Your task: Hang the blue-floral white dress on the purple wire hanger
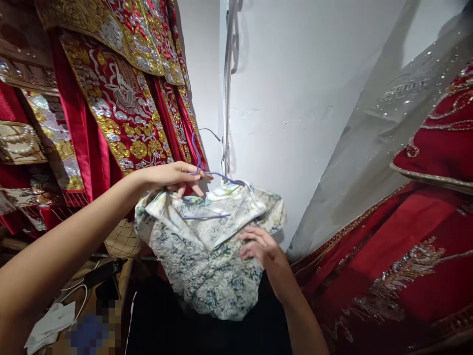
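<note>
A pale garment with a blue-green floral print (201, 256) hangs on a thin purple wire hanger (207, 172) in the middle of the view. My left hand (173, 178) grips the hanger just below its hook and holds it up. My right hand (260, 246) rests on the front of the garment, fingers pressing the fabric below the collar.
Red robes with gold and silver embroidery (121, 98) hang close on the left. More red embroidered cloth (414, 246) and a sheer sequined veil (369, 148) fill the right. A white wall (288, 88) with a metal rail (227, 88) lies behind. Cables and white cloth (51, 323) lie low left.
</note>
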`<state>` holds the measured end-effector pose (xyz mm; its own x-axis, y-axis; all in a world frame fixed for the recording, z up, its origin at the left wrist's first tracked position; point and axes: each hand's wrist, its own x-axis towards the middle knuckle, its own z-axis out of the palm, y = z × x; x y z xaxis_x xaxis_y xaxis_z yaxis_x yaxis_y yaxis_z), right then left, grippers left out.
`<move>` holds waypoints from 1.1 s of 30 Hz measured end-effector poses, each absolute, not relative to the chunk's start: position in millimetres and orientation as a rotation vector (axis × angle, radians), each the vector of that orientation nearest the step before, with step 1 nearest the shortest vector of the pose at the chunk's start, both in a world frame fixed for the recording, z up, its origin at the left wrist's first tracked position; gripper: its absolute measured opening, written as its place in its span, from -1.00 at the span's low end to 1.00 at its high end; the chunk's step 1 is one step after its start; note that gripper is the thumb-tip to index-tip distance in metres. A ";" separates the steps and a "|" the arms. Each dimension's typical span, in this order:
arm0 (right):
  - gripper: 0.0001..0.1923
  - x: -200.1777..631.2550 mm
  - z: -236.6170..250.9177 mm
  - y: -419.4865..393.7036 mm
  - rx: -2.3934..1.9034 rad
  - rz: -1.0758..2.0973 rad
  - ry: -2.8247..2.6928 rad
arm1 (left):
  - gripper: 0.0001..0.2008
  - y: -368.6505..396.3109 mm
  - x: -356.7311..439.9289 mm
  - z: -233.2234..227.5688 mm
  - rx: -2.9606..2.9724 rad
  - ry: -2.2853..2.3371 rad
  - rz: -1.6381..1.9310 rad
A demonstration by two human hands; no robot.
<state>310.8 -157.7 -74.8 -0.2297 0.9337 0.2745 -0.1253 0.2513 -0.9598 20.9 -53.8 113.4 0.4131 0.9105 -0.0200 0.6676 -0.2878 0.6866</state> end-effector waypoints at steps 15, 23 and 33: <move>-0.62 338.3 -178.6 -167.1 -1.018 1.300 -0.799 | -0.65 72.7 50.0 93.6 2.080 1.176 0.918; -0.59 323.1 -192.0 -164.3 -1.003 1.304 -0.907 | -0.65 72.4 69.5 87.7 2.185 1.541 1.350; -0.52 304.6 -205.1 -175.0 -1.113 1.237 -1.047 | -0.69 62.6 102.4 120.1 2.284 1.314 1.065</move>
<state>304.6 -175.0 -205.1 0.0592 0.9982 -0.0017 -0.1633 0.0080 -0.9865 102.4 62.6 120.1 0.3072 0.8372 0.4524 0.6162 -0.5373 0.5759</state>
